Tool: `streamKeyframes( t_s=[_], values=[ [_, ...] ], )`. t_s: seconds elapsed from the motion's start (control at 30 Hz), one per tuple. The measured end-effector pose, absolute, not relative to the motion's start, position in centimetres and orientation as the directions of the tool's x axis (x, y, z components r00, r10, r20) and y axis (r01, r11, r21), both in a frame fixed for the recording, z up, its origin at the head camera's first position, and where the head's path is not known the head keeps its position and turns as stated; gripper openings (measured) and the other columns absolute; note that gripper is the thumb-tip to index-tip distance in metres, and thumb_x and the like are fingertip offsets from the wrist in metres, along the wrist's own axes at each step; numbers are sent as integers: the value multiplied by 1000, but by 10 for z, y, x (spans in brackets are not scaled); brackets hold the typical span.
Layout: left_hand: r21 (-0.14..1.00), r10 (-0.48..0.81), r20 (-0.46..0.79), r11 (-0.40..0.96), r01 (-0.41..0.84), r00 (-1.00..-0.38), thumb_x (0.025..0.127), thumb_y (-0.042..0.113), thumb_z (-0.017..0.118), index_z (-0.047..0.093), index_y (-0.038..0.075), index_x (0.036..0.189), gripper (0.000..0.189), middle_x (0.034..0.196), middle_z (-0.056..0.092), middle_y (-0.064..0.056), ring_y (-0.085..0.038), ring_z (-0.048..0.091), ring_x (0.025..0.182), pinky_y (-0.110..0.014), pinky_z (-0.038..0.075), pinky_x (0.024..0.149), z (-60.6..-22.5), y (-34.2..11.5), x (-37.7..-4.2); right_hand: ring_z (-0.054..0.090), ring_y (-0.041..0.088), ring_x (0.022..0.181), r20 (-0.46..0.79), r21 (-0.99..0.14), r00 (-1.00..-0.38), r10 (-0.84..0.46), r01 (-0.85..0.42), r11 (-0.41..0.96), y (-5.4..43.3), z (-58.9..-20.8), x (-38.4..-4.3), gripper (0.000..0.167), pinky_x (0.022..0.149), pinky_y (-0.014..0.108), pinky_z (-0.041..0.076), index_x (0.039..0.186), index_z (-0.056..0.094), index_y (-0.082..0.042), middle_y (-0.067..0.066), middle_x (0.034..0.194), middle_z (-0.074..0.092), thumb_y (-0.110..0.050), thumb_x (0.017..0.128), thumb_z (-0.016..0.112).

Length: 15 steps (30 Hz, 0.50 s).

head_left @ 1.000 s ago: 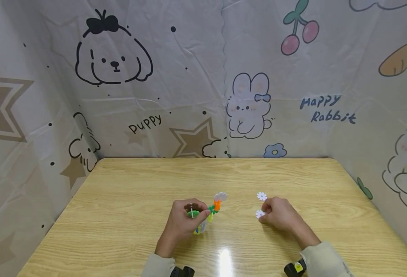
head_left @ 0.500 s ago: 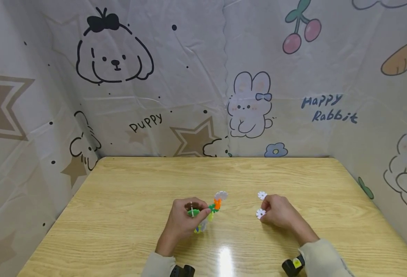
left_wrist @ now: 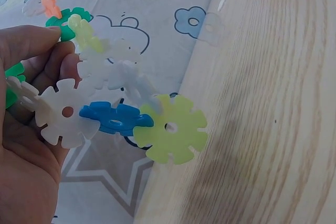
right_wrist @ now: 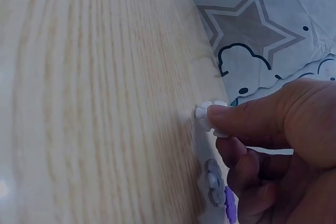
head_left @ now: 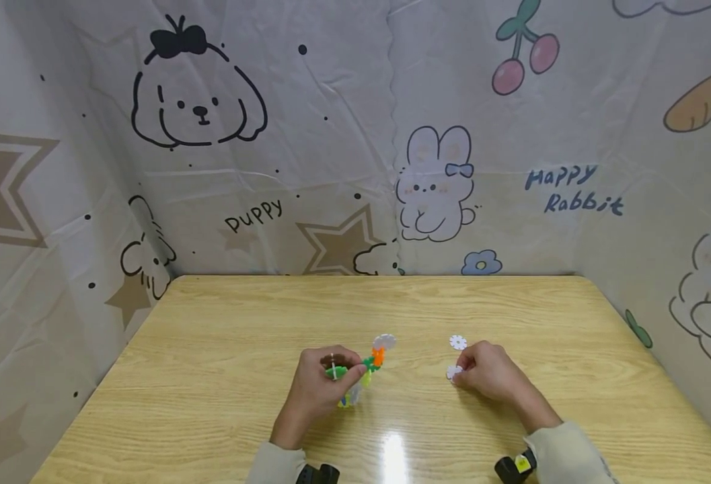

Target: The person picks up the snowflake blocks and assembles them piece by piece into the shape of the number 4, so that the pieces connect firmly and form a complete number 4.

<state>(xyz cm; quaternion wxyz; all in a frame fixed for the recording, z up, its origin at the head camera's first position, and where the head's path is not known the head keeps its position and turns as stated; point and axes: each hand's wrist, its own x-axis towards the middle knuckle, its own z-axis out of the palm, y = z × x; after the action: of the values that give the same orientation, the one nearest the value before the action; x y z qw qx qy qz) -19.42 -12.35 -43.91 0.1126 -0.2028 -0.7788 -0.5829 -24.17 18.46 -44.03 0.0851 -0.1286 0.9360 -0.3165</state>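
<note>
In the head view my left hand holds a chain of interlocking snowflake discs. The left wrist view shows its links: a yellow-green disc, a blue one, several whitish ones, green ones and an orange piece. Thumb and fingertips pinch a green disc of the chain. My right hand, to the right on the wooden table, pinches a white snowflake disc between thumb and finger, close over the tabletop. Just beyond that hand lies another white disc.
Near my right fingers in the right wrist view are a greyish-white disc and a purple disc. The wooden table ends at a cloth backdrop printed with cartoon animals. A bright reflection lies on the front of the tabletop.
The white disc at my right fingertips has turned slightly and its centre hole no longer shows in the head view. My left hand and the chain stay almost still.
</note>
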Motion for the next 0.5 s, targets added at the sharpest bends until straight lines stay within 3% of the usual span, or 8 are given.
streamKeyframes(
  t_s=[0.5],
  values=[
    [845,191,435,251,472,-880,87,2,76,74,8,83,8,82,72,1,-13,67,72,-30,57,64,-439,-124,-195,44,12,60,-19,-631,-944,-330,-245,736,186,-443,-237,24,56,27,34,69,61,-14,-5,63,50,-15,90,72]
  ],
)
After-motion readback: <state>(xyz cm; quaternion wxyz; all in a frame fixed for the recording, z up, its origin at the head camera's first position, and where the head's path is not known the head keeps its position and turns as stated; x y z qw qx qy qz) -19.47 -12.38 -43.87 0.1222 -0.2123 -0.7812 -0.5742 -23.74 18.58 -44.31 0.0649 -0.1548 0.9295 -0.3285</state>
